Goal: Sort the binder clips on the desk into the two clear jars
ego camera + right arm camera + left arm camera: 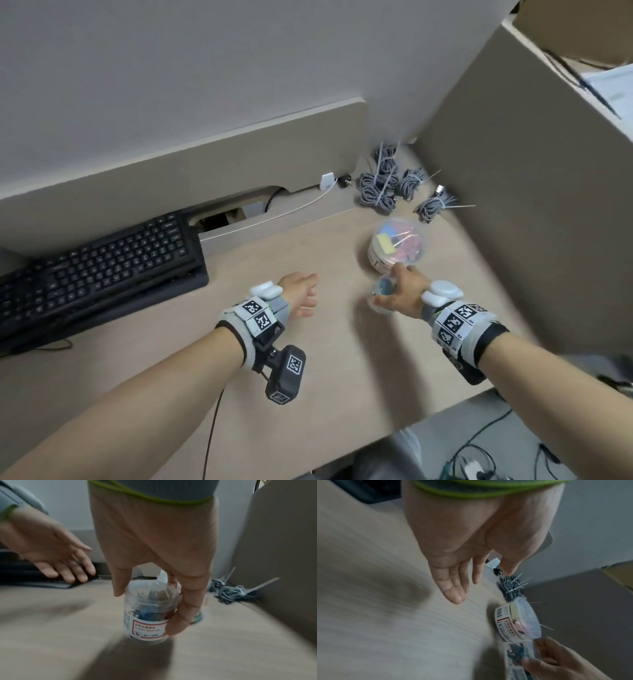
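My right hand [394, 291] grips a small lidded clear jar [383, 287] from above, at the right middle of the desk. In the right wrist view its fingers [181, 615] curl round the small jar [147, 628], which holds blue binder clips and carries a red-bordered label. Whether it touches the desk is unclear in the blur. Just behind it stands a wider clear jar [399, 245] with colourful clips under a lid, also seen in the left wrist view [517, 620]. My left hand [305, 298] hovers open above the desk to the left, holding nothing, fingers [453, 588] straight. No loose clips show.
A black keyboard [96, 267] lies at the left. Several tied bundles of grey cable [387, 185] and a white plug [327, 181] sit at the back. A tall beige partition [513, 205] walls off the right side. The desk's front edge [411, 425] runs close behind my right wrist.
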